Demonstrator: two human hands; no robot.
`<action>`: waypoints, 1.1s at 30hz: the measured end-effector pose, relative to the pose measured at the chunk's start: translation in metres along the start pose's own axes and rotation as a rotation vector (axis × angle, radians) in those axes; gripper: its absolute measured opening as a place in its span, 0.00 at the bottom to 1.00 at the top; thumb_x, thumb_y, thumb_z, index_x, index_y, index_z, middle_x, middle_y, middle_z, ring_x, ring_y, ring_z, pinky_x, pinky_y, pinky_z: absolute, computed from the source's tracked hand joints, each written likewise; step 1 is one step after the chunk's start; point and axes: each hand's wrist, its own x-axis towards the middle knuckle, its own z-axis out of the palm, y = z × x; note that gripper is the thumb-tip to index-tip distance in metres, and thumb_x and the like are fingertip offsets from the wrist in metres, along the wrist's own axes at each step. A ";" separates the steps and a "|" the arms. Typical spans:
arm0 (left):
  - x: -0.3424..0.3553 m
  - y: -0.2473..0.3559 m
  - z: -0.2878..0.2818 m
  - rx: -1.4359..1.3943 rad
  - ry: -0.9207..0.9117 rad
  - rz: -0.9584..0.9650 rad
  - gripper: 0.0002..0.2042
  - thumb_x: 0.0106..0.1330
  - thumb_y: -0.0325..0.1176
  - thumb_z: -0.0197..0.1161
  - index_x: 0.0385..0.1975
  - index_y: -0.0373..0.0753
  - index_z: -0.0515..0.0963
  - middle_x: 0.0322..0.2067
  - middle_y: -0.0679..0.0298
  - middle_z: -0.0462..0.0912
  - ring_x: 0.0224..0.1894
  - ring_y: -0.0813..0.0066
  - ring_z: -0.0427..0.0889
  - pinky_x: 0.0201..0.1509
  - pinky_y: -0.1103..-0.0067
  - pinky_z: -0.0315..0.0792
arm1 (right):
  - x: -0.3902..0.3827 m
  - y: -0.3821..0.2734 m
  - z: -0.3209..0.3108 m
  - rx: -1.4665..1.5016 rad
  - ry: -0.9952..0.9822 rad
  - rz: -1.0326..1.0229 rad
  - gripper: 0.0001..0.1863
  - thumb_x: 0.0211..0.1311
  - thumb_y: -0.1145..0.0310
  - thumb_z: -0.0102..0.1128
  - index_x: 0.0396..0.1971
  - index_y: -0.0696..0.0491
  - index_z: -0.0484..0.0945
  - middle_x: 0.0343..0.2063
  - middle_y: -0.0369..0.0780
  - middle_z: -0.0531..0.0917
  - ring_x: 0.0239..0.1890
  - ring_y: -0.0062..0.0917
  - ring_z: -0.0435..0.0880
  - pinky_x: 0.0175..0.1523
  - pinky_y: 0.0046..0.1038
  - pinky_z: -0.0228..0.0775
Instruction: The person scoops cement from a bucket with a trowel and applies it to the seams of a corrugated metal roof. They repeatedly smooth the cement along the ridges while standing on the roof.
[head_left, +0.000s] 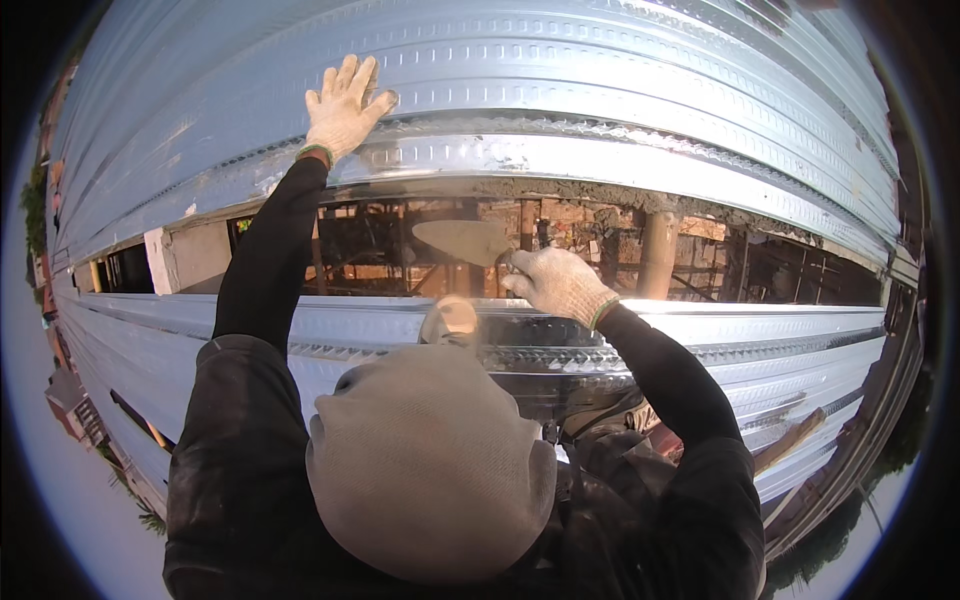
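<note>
My left hand (343,108), in a pale knit glove, lies with fingers spread on the far ribbed metal decking (600,85). My gloved right hand (558,284) is closed round the handle of a trowel. The trowel's pointed blade (462,240) reaches left over a long opening between the far and near decking, apart from the rough mortar (600,193) that clings along the opening's far edge. Most of the handle is hidden in my glove.
Through the opening, a round post (657,255) and scaffold-like poles stand below. A pale concrete block (195,257) is at its left part. My shoe (452,318) rests by the edge of the near decking (370,313). A wooden strip (790,440) lies at right.
</note>
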 end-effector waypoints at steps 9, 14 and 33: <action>-0.022 -0.040 -0.015 -0.057 -0.070 -0.170 0.50 0.72 0.76 0.57 0.90 0.60 0.52 0.92 0.61 0.43 0.91 0.44 0.40 0.83 0.25 0.37 | 0.098 -0.117 0.027 0.162 0.071 -0.042 0.28 0.83 0.48 0.53 0.51 0.61 0.86 0.41 0.58 0.91 0.51 0.56 0.92 0.60 0.54 0.82; -0.024 -0.041 -0.007 -0.081 -0.030 -0.171 0.50 0.71 0.77 0.57 0.90 0.62 0.53 0.92 0.61 0.43 0.91 0.42 0.41 0.83 0.25 0.37 | 0.132 -0.152 0.008 0.105 0.046 -0.033 0.30 0.85 0.50 0.53 0.45 0.66 0.91 0.46 0.61 0.91 0.55 0.56 0.91 0.65 0.52 0.81; -0.021 -0.054 0.022 0.045 0.131 -0.148 0.47 0.74 0.75 0.57 0.90 0.65 0.54 0.91 0.63 0.46 0.91 0.47 0.44 0.81 0.28 0.43 | 0.102 -0.060 -0.051 -0.004 -0.031 0.077 0.32 0.84 0.45 0.53 0.49 0.65 0.87 0.39 0.56 0.90 0.50 0.50 0.92 0.60 0.47 0.79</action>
